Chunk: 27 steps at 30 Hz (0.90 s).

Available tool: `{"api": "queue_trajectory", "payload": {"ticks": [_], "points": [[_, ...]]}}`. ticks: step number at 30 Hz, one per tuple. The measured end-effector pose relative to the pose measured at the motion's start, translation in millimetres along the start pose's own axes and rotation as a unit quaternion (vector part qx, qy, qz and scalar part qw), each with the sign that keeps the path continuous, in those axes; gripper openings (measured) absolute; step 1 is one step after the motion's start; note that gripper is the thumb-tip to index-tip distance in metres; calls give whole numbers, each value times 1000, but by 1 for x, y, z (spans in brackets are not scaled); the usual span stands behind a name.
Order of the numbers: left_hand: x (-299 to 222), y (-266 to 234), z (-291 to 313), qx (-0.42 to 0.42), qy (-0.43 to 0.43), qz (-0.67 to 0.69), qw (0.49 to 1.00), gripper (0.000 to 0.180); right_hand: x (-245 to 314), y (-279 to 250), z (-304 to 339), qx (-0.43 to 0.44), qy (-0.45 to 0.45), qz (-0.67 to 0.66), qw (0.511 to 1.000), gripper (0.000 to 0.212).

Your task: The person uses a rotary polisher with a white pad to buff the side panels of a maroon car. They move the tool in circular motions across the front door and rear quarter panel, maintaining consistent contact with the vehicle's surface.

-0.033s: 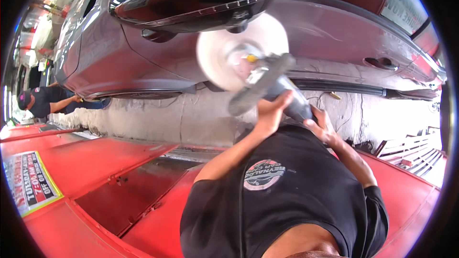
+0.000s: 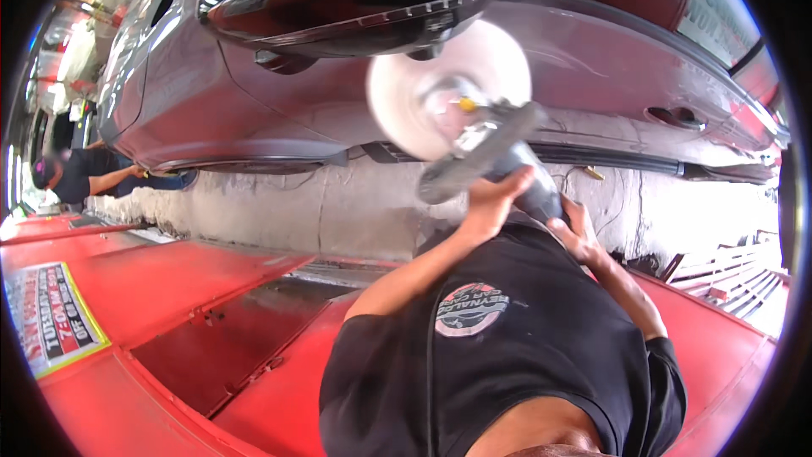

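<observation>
My left hand is wrapped around the forward part of a grey rotary polisher. Farther back, my right hand grips the rear of its body. A dark bar-shaped handle sticks out across the tool's head. The round white pad looks blurred, as if spinning, and is in front of the dark grey car door. Just above the pad hangs the black side mirror, close to its upper edge. Whether the pad touches the paint I cannot tell.
A door handle sits on the car's right part. At far left a person bends by the car's end. Behind me run red metal panels with a sign. White slats lie at right; a cable hangs near the sill.
The polisher and both my hands have shifted slightly to the right along the door. My grip looks the same.
</observation>
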State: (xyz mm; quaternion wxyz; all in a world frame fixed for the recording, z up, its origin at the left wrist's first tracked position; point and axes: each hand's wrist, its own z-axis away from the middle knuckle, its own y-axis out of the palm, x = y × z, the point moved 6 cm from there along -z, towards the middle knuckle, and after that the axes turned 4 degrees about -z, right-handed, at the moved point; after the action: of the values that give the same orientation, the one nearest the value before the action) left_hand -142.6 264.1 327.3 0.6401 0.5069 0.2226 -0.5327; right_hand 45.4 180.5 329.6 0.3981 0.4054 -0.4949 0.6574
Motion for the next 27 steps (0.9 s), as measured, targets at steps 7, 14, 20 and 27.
{"api": "queue_trajectory", "payload": {"ticks": [7,14,20,27], "points": [[-7,3,-5,29,51,2,998,44,7,9,0,-25,1,-13,1000,92],[-79,-122,0,-79,164,32,983,32,42,107,-94,72,-96,4,993,85],[-144,-189,14,-123,211,-19,969,30,97,178,-133,140,-111,-42,983,82],[-142,-191,0,-107,188,-26,976,37,91,169,-148,138,-121,-12,983,85]]}}
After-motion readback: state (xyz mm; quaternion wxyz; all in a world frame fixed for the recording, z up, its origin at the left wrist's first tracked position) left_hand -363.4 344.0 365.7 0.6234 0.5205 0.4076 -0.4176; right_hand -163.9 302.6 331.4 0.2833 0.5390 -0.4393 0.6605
